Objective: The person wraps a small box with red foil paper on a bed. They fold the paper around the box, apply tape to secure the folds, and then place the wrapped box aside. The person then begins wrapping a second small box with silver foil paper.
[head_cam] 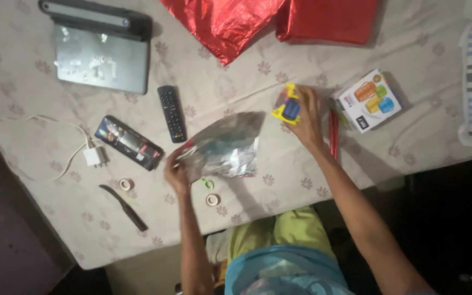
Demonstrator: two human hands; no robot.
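My left hand (pixel 176 173) grips the near left corner of a shiny silver foil sheet (pixel 228 145) that lies crumpled on the patterned cloth. My right hand (pixel 306 119) reaches out to the right and holds a small yellow and blue box (pixel 286 106) just above the cloth. A white box with coloured pictures (pixel 369 100) sits right of that hand. A thin red roll (pixel 333 134) lies between the hand and the white box.
Red foil sheets (pixel 230 22) lie at the far edge. A black remote (pixel 171 113), a dark flat packet (pixel 129 142), a charger with white cable (pixel 93 155), a black comb (pixel 124 207), small tape rolls (pixel 212 199) and a grey device (pixel 100 54) lie on the left.
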